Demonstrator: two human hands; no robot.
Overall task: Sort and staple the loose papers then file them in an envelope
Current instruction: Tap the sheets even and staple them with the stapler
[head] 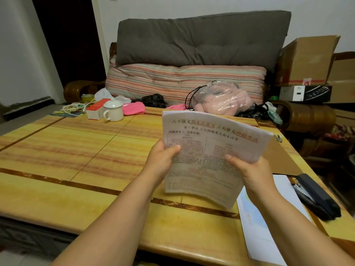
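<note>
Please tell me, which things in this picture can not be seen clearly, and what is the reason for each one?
- Stack of papers, head view: small print blurred; sheet count hidden, only the top page shows.
- Brown envelope: mostly behind the papers and the right hand.
- Stapler: dark and blurred; staples not visible.
- White sheet on the table: covered by the right forearm, cut by the bottom edge.
- Left hand: fingers behind the papers.

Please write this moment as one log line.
both hands hold papers above table | left hand, right hand | stapler untouched, right side
</note>
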